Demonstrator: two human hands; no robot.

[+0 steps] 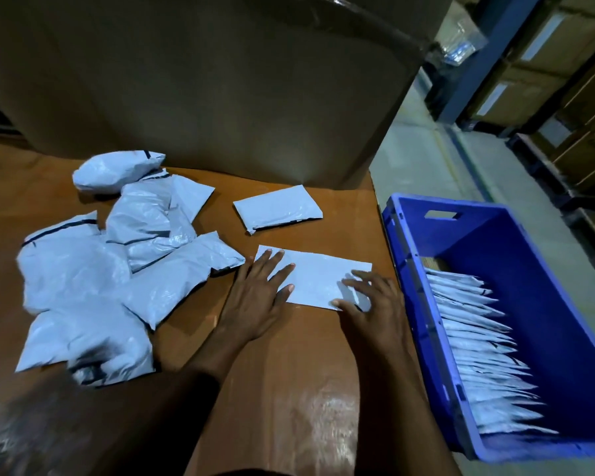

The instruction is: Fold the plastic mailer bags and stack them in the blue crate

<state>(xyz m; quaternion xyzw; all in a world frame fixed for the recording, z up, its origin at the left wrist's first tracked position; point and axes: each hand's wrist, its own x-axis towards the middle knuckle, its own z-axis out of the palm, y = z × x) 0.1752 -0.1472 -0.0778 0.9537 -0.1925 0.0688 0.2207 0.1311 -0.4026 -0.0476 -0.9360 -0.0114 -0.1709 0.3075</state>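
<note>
Biggest thing here is a huge cardboard box [203, 80] standing at the back, well past the fingertips. It sits on the brown surface [289, 389] that everything else is on.

Off to the right of the right fingers, just past the edge of the surface, is the blue crate [547, 304]. There's a long row of folded bags [478, 355] in it, stood on edge and leaning along the wall nearest the hands. The rest of the crate floor is bare blue.

Left of the left fingers is a messy pile [83, 269] of grey unfolded mailers, all crumpled and overlapping. The closest one nearly touches the left hand.

The bag being worked on, the flat bag [316, 276], lies right under both sets of fingers. It's a long pale rectangle, flat on the surface, running from one hand to the other.

Just beyond the fingertips, towards the box, there's one folded bag [278, 209] lying on its own, clear of the flat one.

The left hand [258, 297] is laid palm down with its fingers [273, 262] straight and a bit fanned, pressing on the left end of the flat bag. Nothing is gripped.

The right hand [375, 304] is on the right end, with its fingers [361, 280] spread and only slightly bent, tips on the plastic and thumb at the near edge. They look loose and open too, though that hand is a little blurred.
</note>
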